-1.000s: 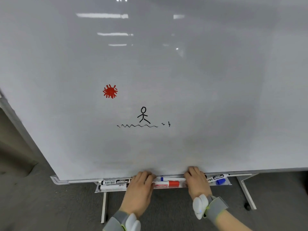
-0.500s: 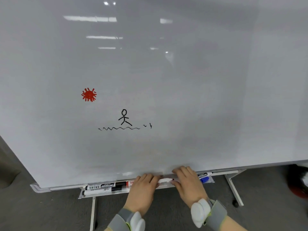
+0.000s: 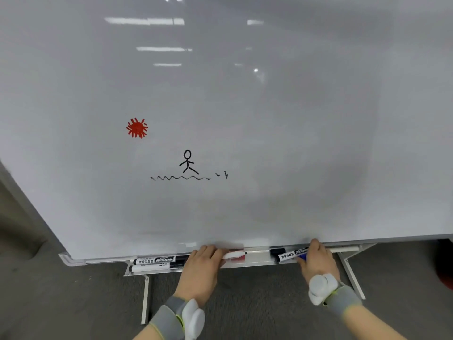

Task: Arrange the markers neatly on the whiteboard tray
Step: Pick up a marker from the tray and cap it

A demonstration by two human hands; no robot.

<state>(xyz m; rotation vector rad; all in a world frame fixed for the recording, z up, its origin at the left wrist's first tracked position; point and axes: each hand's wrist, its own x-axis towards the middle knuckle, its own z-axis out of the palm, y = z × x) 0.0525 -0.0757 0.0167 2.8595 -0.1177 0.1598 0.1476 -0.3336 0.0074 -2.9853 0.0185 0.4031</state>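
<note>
Markers lie along the whiteboard tray: two black markers stacked parallel at its left end. The left hand curls on a red marker mid-tray; the right hand, near the right end, closes over a blue marker beside another black marker, probably lining them up end to end.

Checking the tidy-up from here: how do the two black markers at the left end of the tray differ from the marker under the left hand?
The two black markers lie free, parallel and stacked close, with no hand on them; the red-capped marker sits under the left hand, partly hidden. The pair carry black caps and dark labels; the other shows red and looks blurred. All lie lengthwise along the tray.
</note>
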